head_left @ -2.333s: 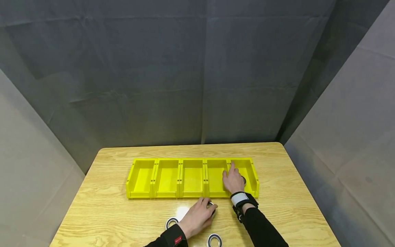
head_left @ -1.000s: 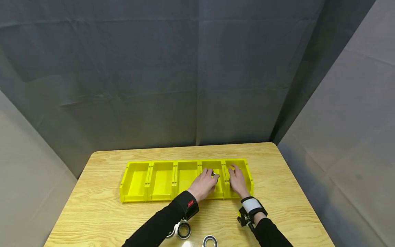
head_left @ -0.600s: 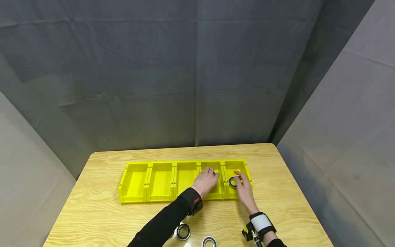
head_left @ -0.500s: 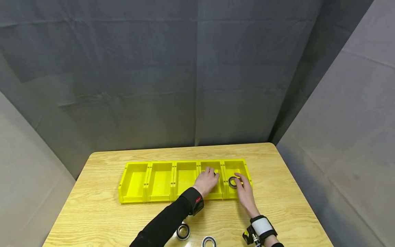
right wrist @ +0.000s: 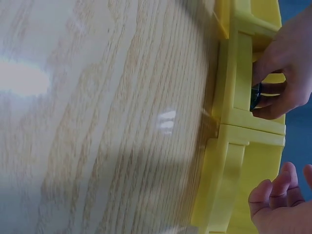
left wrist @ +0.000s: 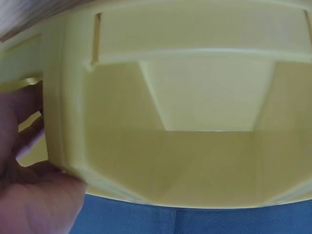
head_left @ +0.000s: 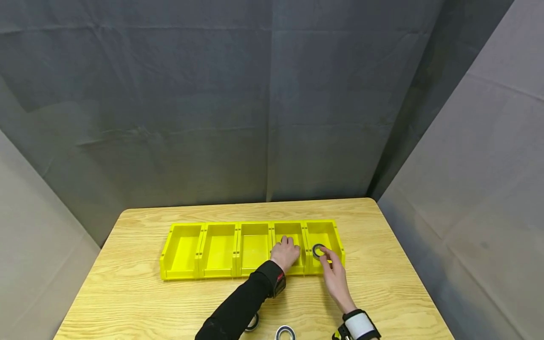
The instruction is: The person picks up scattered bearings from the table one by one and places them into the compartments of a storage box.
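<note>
My left hand [head_left: 285, 253] reaches down into the fourth yellow bin from the left. In the right wrist view its fingers pinch a dark-edged ball bearing [right wrist: 256, 95] low inside that bin; the head view hides this bearing behind the hand. A second bearing [head_left: 315, 251], a metal ring with a black band, lies in the rightmost bin [head_left: 321, 230]. Over that bin's front part hovers my right hand [head_left: 335, 278], its fingertips beside the ring. Seen from the right wrist, the right fingers [right wrist: 280, 190] are loosely bent with nothing between them.
The five-bin yellow row [head_left: 220, 274] stands across the wooden table [head_left: 140, 307]. Near the front edge lie a bearing [head_left: 285, 332] and another [head_left: 253, 323], partly covered by the left sleeve. Grey cloth [head_left: 191, 118] screens the back and sides.
My left hand has carried a bearing from the table into the fourth bin and lowered it. My right hand has drawn back toward the front, leaving the rightmost bin's bearing uncovered.
</note>
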